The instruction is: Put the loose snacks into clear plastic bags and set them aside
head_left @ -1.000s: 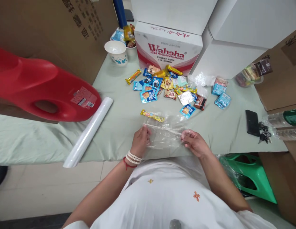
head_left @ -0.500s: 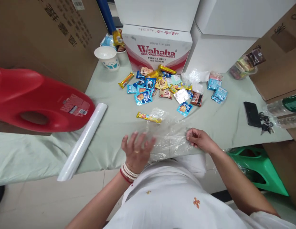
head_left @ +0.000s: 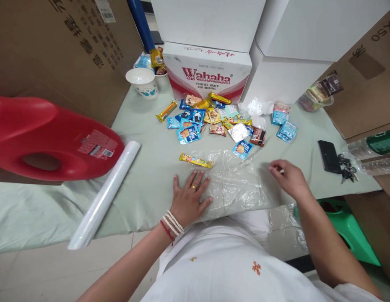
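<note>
A clear plastic sheet (head_left: 235, 184) lies spread on the pale green table cover (head_left: 151, 167) right in front of me. My left hand (head_left: 190, 197) rests flat on the sheet's left edge, fingers spread, open. At the sheet's right edge my right hand (head_left: 287, 178) has its fingers curled and pinched together on the plastic. A long yellow snack bar (head_left: 195, 160) lies just beyond the sheet's far left corner. Behind it is a pile of several small snack packets (head_left: 214, 119), blue, yellow and brown.
A white roll of film (head_left: 105, 195) and a big red jug (head_left: 50, 136) lie at the left. A Wahaha carton (head_left: 207, 75) and a paper cup (head_left: 141, 82) stand at the back. A black phone (head_left: 328, 156) and keys (head_left: 347, 170) lie at the right, a green stool (head_left: 349, 233) below.
The sheet, held bunched between both hands before, is now spread out. My left hand let go and pressed flat on it. My right hand drew its edge to the right.
</note>
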### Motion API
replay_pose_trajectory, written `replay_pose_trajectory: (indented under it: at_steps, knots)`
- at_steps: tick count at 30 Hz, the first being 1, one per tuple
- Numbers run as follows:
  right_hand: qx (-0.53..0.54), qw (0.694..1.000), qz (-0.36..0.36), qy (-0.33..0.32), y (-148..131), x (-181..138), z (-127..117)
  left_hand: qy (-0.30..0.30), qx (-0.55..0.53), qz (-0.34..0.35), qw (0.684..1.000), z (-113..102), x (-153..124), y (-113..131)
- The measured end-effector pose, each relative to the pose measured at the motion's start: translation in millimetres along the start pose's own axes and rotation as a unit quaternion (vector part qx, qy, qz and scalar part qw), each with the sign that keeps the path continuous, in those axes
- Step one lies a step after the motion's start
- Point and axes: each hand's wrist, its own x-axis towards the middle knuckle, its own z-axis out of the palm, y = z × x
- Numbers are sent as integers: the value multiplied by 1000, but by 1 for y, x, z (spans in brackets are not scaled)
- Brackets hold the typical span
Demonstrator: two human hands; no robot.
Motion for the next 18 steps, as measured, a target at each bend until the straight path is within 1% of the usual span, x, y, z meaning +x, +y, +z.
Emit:
replay_pose_trajectory:
  at_steps: [1, 2, 3, 4, 5, 6, 8, 9, 11, 12, 13, 14, 15, 16, 18]
  knots:
    - [-22, 998, -37, 46, -13, 1, 6, -3, 5, 6, 1000, 1, 0, 1]
    - [-34, 994, -86, 58, -27, 1, 15, -7, 11, 11, 1000, 1, 0, 1]
    - [-38, 987, -150, 34, -39, 0, 27, -9, 17, 11, 1000, 1, 0, 1]
    - [-47, 976, -210, -11, -47, -2, 40, -9, 24, 7, 1000, 1, 0, 0]
    - [-62, 964, -254, -50, -51, -3, 53, -8, 31, 2, 999, 1, 0, -2]
    - [-83, 955, -276, -75, -49, -3, 63, -6, 37, -3, 999, 1, 0, -4]
    - [-125, 950, -272, -90, -33, -2, 72, -7, 45, -3, 999, 0, -1, -9]
    - [-138, 952, -258, -86, -21, 1, 69, -9, 45, 3, 999, 0, -1, -11]
    - [-149, 959, -231, -68, -4, 12, 55, -12, 41, 15, 999, 0, -2, -15]
    - [-152, 962, -219, -51, -2, 20, 46, -10, 37, 16, 999, 0, -2, -15]
    - [-155, 965, -210, -28, -7, 31, 37, -9, 32, 14, 999, 0, -2, -16]
    - [-160, 965, -206, -7, -18, 44, 31, -7, 28, 12, 1000, -1, -1, -16]
    - [-166, 964, -208, 9, -35, 59, 29, -8, 24, 9, 1000, -1, -1, -15]
    - [-172, 960, -222, 11, -56, 76, 32, -10, 20, 7, 1000, -2, -1, -15]
    - [-188, 943, -274, -30, -107, 111, 51, -17, 17, 7, 1000, -3, 0, -14]
